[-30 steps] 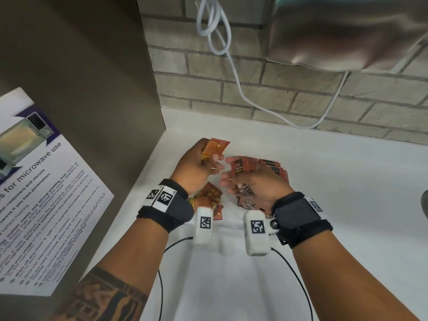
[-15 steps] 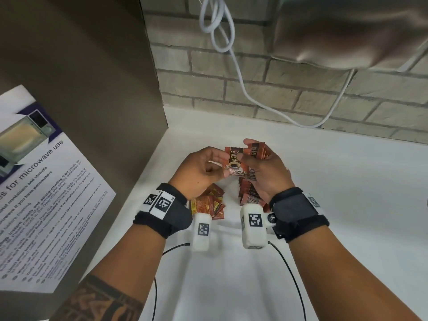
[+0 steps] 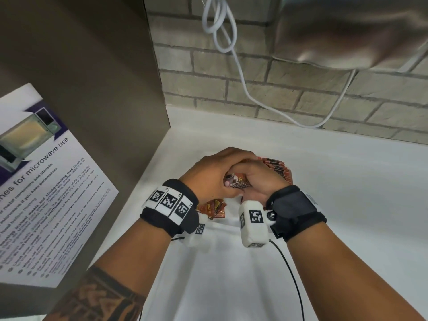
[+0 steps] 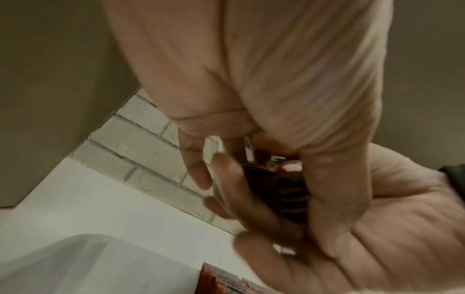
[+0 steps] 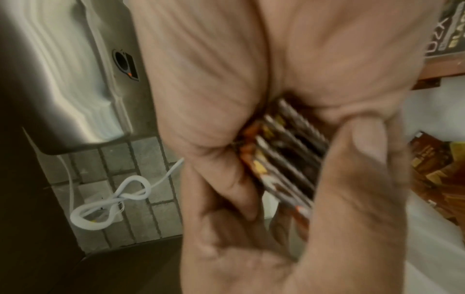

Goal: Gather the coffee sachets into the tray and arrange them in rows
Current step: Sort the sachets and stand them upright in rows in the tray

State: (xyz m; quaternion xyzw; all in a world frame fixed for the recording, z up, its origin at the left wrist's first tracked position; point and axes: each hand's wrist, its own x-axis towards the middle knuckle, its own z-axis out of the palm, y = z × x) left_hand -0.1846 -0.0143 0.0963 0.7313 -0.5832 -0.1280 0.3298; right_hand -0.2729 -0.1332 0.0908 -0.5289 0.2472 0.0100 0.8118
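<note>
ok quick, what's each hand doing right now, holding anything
Left hand: fingers curled over the stack of coffee sachets, gripping it.
Right hand: fingers and thumb curled round the same stack, gripping it.

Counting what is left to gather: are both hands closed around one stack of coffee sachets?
Yes, the left hand and right hand both wrap their fingers round the same stack of coffee sachets.

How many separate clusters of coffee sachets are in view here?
3: a stack gripped between the left hand and right hand, a row beyond the right hand, and a loose heap under the left wrist. Hands may hide more.
</note>
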